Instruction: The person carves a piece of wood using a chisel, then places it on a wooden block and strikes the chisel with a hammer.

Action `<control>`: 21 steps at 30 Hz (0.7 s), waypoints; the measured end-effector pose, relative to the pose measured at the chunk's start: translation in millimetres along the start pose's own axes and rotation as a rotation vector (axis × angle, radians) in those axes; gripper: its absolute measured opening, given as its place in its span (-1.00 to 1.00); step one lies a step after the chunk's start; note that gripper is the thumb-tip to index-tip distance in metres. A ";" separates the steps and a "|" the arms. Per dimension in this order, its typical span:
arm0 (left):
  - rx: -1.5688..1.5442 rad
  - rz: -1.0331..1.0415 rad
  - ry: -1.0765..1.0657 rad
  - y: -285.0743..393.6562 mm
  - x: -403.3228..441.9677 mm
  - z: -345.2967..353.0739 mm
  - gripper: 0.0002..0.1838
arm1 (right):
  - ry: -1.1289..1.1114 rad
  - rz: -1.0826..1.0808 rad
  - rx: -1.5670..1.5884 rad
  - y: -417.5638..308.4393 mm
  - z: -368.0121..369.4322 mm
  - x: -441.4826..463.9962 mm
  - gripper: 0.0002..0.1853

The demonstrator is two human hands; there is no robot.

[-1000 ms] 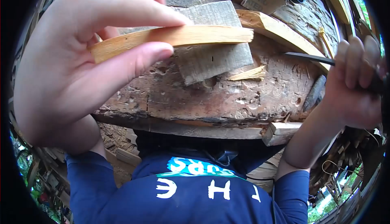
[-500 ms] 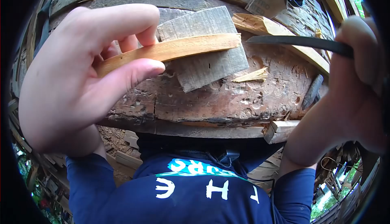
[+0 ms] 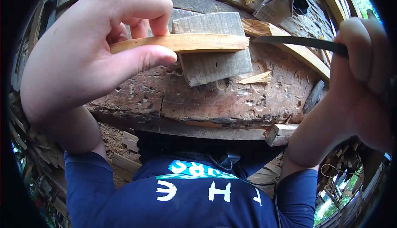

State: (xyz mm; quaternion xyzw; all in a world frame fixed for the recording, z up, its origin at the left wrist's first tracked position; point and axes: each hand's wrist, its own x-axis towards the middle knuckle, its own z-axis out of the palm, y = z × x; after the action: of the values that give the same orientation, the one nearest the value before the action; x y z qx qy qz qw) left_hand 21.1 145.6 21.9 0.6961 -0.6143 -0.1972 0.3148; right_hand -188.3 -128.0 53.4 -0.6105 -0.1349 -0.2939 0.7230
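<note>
My left hand (image 3: pixel 87 58) pinches a slightly curved strip of pale wood (image 3: pixel 206 42) between thumb and fingers. The strip lies nearly level, its free end pointing right across a grey wooden block (image 3: pixel 219 69) on the workbench. Whether strip and block touch, I cannot tell. In my right hand (image 3: pixel 359 71), at the right edge, is a dark narrow blade (image 3: pixel 304 42), seen edge-on with a tapering tip. Its handle is hidden by the fingers. The tip is very near the strip's free end; contact is unclear.
The scarred wooden bench (image 3: pixel 206 106) spans the middle of the view. On it are a split wood chip (image 3: pixel 256 78), a long piece of timber (image 3: pixel 300 54), a dark stone-like bar (image 3: pixel 313 97) and a folded cardboard piece (image 3: pixel 275 4). Wood scraps (image 3: pixel 130 141) litter the floor.
My left hand has shifted up and slightly right, and the strip has turned closer to level. The grey block has turned slightly. My right hand and the blade stay close to where they were.
</note>
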 end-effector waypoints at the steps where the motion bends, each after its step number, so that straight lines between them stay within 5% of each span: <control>1: 0.036 0.067 0.050 -0.2 -0.1 0.6 -0.66 | -0.005 0.013 0.016 2.0 0.8 1.8 -0.34; 4: 0.038 -0.054 -0.158 10.1 0.4 -8.9 -0.65 | 0.001 0.047 0.050 9.6 2.6 5.4 -0.35; 21: -0.022 -0.140 -0.180 4.7 -0.8 -2.9 -0.65 | -0.016 0.143 0.127 31.3 15.6 5.4 -0.41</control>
State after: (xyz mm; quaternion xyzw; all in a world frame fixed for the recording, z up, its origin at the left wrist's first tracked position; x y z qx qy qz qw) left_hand 19.5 146.7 27.2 0.7133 -0.5877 -0.2874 0.2513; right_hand -163.1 -111.8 34.7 -0.5737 -0.1151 -0.2274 0.7784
